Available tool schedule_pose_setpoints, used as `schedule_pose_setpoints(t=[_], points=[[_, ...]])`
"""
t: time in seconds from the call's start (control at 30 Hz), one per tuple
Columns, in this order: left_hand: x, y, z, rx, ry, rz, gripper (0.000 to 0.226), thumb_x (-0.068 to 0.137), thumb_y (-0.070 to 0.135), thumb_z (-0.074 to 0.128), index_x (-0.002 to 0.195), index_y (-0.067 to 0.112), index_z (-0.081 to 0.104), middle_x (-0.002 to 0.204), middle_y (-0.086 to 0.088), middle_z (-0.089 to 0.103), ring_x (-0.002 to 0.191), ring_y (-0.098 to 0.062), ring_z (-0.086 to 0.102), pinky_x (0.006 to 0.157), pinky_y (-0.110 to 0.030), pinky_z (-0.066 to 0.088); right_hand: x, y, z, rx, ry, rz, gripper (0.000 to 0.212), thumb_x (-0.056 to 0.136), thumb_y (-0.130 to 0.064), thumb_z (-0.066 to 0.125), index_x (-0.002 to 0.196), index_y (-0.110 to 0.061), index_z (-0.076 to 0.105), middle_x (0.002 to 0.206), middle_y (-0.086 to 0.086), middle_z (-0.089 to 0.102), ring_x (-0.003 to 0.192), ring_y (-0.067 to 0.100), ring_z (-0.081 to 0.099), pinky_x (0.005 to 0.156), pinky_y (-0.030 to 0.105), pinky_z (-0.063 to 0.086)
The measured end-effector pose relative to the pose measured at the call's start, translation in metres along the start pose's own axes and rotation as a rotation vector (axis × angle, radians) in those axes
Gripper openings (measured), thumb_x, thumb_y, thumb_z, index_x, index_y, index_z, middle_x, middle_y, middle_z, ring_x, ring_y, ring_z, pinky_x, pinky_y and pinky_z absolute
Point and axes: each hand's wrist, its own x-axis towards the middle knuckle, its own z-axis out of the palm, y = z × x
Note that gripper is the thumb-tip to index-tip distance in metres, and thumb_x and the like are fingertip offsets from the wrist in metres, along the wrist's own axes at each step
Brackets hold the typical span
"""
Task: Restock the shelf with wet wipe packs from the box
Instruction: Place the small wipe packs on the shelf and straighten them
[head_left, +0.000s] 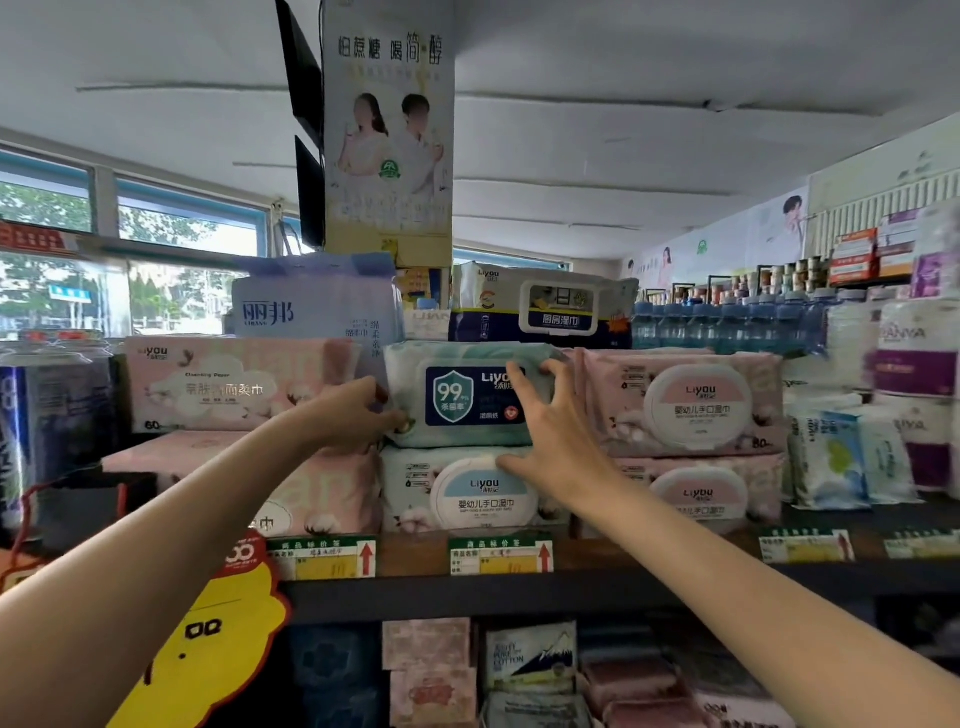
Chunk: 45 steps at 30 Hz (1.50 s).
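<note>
Placing step: green pack (467, 395) sits atop the blue-lid pack (467, 493) on the shelf (519, 592). Left hand (358, 410) pinches its left edge; right hand (545, 421) spread across its front. Next, I'd judge: seat it square, let go.

Teal wipe pack (467, 395): soft plastic film, glossy label (faint sheen)
Shelf (597, 592): dark, matt edge
Price tags (501, 556): printed paper
Water bottles (727, 322): clear plastic
</note>
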Motion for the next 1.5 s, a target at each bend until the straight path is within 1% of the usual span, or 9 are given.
schedule_pose_setpoints(t=[0.27,0.4,0.53,0.83,1.0,1.13,1.27,1.43,1.5], points=[[-0.03,0.065,0.02,0.361,0.488,0.26,0.085,0.086,0.031,0.056,0.147,0.017,0.0,0.148,-0.014,0.016,0.136,-0.035,0.015,0.11,-0.051,0.018,-0.01,0.016,-0.02,-0.13,0.222,-0.096,0.063,0.087,-0.031,0.059,0.141,-0.019,0.029,0.148,0.01,0.012,0.138,0.031,0.013,0.116,0.043,0.017],[-0.033,0.106,0.047,0.432,0.379,0.534,0.081,0.087,0.039,0.055,0.148,0.029,0.003,0.155,-0.002,0.003,0.143,-0.027,0.0,0.115,-0.049,0.009,-0.014,0.07,-0.056,-0.22,0.304,0.03,0.061,0.086,-0.029,0.059,0.141,-0.026,0.032,0.153,0.008,0.009,0.14,0.033,0.012,0.114,0.048,0.02],[-0.03,0.126,0.074,0.437,0.302,0.611,0.085,0.086,0.049,0.054,0.148,0.03,0.0,0.157,0.002,-0.002,0.145,-0.021,-0.005,0.117,-0.043,0.004,-0.028,0.132,-0.076,-0.09,0.157,0.271,0.092,0.073,-0.044,0.073,0.145,-0.038,0.017,0.154,0.005,-0.003,0.14,0.038,0.006,0.112,0.056,0.019],[-0.02,0.159,0.093,0.466,0.282,0.361,0.119,0.068,0.065,0.064,0.14,0.038,-0.026,0.157,-0.008,-0.013,0.145,-0.028,-0.011,0.114,-0.054,-0.003,-0.042,0.2,-0.082,0.197,-0.185,0.086,0.122,0.069,-0.033,0.079,0.14,-0.047,-0.02,0.154,0.006,-0.026,0.145,0.028,-0.001,0.115,0.045,0.014],[-0.031,0.187,0.097,0.522,0.303,0.186,0.12,0.068,0.06,0.068,0.142,0.037,-0.024,0.155,-0.01,-0.017,0.144,-0.032,-0.015,0.112,-0.055,-0.01,-0.04,0.211,-0.074,0.232,-0.115,-0.007,0.116,0.074,-0.031,0.076,0.141,-0.047,-0.017,0.153,0.009,-0.027,0.14,0.031,0.023,0.11,0.041,0.029],[-0.045,0.234,0.126,0.543,0.393,0.331,0.105,0.078,0.04,0.066,0.145,0.035,-0.015,0.154,-0.007,-0.024,0.141,-0.028,-0.024,0.11,-0.05,-0.017,-0.041,0.224,-0.062,0.243,-0.062,-0.085,0.112,0.079,-0.031,0.072,0.14,-0.047,-0.021,0.154,0.014,-0.014,0.132,0.041,0.034,0.104,0.048,0.04],[-0.044,0.285,0.151,0.511,0.501,0.551,0.08,0.082,0.023,0.06,0.147,0.026,0.015,0.157,-0.009,0.003,0.145,-0.026,-0.005,0.112,-0.041,-0.013,-0.041,0.255,-0.077,0.364,-0.055,-0.176,0.104,0.081,-0.027,0.07,0.146,-0.036,-0.01,0.154,0.008,0.011,0.134,0.029,0.033,0.103,0.03,0.033],[-0.023,0.325,0.182,0.686,0.519,0.757,0.06,0.074,0.031,0.072,0.126,0.007,0.053,0.134,-0.014,0.052,0.131,-0.03,0.043,0.111,-0.045,0.027,-0.033,0.333,-0.111,0.352,0.056,0.073,0.065,0.085,-0.014,0.064,0.141,-0.017,0.032,0.139,0.008,0.042,0.121,0.026,0.049,0.1,0.034,0.043],[-0.018,0.337,0.202,0.771,0.41,0.752,0.041,0.084,0.023,0.058,0.122,0.009,0.056,0.133,-0.009,0.054,0.135,-0.024,0.038,0.116,-0.042,0.018,-0.031,0.362,-0.114,0.177,-0.029,0.107,0.048,0.086,-0.016,0.063,0.13,-0.01,0.046,0.133,0.01,0.048,0.117,0.024,0.051,0.093,0.029,0.041]])
